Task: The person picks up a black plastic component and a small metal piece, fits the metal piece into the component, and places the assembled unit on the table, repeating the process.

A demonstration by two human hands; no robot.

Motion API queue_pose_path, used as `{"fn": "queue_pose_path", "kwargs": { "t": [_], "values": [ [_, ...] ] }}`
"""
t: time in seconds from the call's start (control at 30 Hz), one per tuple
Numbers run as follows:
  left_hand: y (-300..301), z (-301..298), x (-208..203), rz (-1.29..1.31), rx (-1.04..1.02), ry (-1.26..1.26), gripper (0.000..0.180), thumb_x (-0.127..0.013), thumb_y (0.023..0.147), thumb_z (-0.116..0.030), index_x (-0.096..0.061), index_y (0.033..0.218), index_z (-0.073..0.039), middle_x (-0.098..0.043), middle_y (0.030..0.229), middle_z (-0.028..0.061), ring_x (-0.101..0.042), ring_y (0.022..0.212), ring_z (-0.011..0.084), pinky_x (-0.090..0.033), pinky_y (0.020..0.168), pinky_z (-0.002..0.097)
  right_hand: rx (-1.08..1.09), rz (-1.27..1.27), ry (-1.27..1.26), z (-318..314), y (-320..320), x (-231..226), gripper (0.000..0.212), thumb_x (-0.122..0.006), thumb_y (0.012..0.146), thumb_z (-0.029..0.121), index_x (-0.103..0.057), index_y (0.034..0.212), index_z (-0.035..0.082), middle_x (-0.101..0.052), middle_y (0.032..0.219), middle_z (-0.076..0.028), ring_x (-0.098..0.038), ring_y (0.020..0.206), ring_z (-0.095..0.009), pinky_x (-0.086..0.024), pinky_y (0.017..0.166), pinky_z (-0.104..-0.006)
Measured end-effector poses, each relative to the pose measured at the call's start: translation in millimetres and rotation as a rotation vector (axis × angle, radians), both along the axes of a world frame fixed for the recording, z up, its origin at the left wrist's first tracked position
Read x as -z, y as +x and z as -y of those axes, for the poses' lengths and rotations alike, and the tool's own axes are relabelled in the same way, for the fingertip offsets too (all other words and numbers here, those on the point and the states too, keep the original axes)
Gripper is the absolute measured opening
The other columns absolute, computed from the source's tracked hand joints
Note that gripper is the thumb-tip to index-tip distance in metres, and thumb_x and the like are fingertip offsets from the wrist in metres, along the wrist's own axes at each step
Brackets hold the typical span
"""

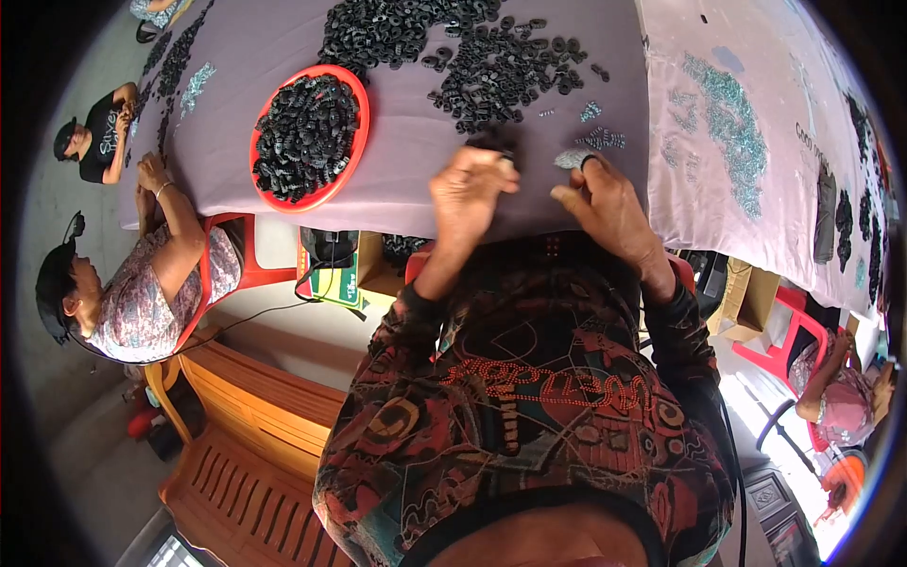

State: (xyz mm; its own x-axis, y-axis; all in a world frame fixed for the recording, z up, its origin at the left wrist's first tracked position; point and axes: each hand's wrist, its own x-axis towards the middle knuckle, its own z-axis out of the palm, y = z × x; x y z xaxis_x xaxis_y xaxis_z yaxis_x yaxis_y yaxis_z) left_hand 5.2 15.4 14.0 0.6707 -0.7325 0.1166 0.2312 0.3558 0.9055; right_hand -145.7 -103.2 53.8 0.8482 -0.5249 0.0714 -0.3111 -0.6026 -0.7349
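Observation:
My left hand (470, 194) is over the table's near edge with its fingers curled together. A small black piece (507, 156) shows by its fingertips; whether it is gripped I cannot tell. To the right, my right hand (612, 206) has its fingers bent in and a dark band on one finger. At its fingertips is a pale silvery clump (572, 158), too small to make out. Just beyond lie small metal springs (605, 139) in a loose group. Farther off spreads a pile of small black ribbed parts (501, 71).
A red-rimmed basin (365, 123) heaped with black parts stands left on the purple cloth (227, 123). On the pink cloth (675, 203) at right lie many springs (732, 132). People sit at both sides. A wooden bench (246, 472) is at lower left.

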Motion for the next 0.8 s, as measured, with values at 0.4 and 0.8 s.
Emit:
{"fn": "queue_pose_path", "kwargs": {
  "t": [0.4,0.8],
  "values": [
    [142,-69,-16,1.195,-0.91,0.771,0.011,-0.063,0.077,-0.009,-0.06,0.086,-0.003,-0.061,0.065,0.0112,-0.059,0.057,0.0197,-0.046,0.054,0.0317,0.019,0.166,-0.443,2,59,26,0.012,-0.061,0.073,0.007,-0.051,0.071,0.002,-0.051,0.082,-0.012,-0.058,0.065,-0.028,-0.05,0.056,-0.0368],
    [151,-77,-5,1.561,-1.011,0.902,0.016,-0.062,0.076,-0.01,-0.06,0.092,-0.008,-0.06,0.094,0.0096,-0.055,0.084,0.0286,-0.042,0.075,0.0393,0.111,0.341,-0.526,9,30,31,0.016,-0.064,0.073,0.007,-0.05,0.068,0.001,-0.052,0.081,-0.013,-0.056,0.063,-0.029,-0.047,0.055,-0.036]
  ]
}}
